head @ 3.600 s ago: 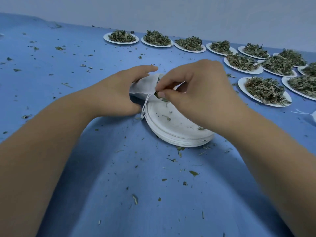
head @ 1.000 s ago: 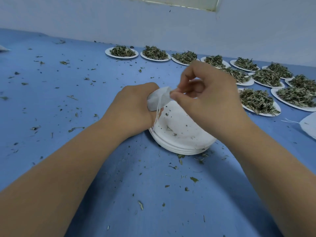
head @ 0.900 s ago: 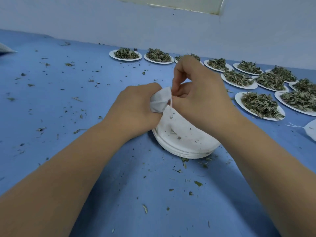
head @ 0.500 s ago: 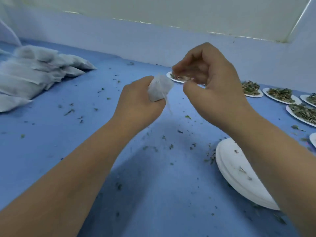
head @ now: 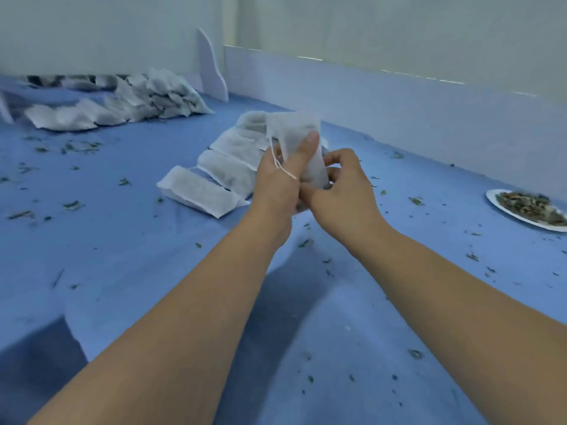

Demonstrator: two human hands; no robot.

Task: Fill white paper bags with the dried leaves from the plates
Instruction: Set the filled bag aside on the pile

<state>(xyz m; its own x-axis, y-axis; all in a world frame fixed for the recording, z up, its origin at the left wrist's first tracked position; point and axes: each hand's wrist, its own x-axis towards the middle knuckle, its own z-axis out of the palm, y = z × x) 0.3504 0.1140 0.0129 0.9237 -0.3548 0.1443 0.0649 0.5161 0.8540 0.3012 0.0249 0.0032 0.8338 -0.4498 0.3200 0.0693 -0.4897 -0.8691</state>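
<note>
Paper bag (head: 302, 130) held upright above table, in front of chest. Left hand (head: 276, 185) grips its body, thumb pressed on front; right hand (head: 343, 191) pinches lower part, likely settling contents. Drawstring (head: 280, 165) hangs loose, not drawn. Row of filled bags (head: 221, 176) just behind, probable destination; larger heap (head: 122, 102) far left. Blue surface (head: 153, 271) littered with leaf crumbs (head: 72, 205); plate (head: 492, 198) of dried leaves (head: 530, 207) at right; pale wall (head: 399, 41) beyond

I see blue work surface (head: 122, 256) filling most of view, matte. Low white upstand (head: 399, 124) runs along its far edge; pale grey-green wall (head: 399, 32) above. White curved divider panel (head: 211, 72) upright, far left of centre. Light soft, even; I make out broad dim shadow (head: 294, 305) on surface. Darker blue layer (head: 33, 363) at lower left corner.
</note>
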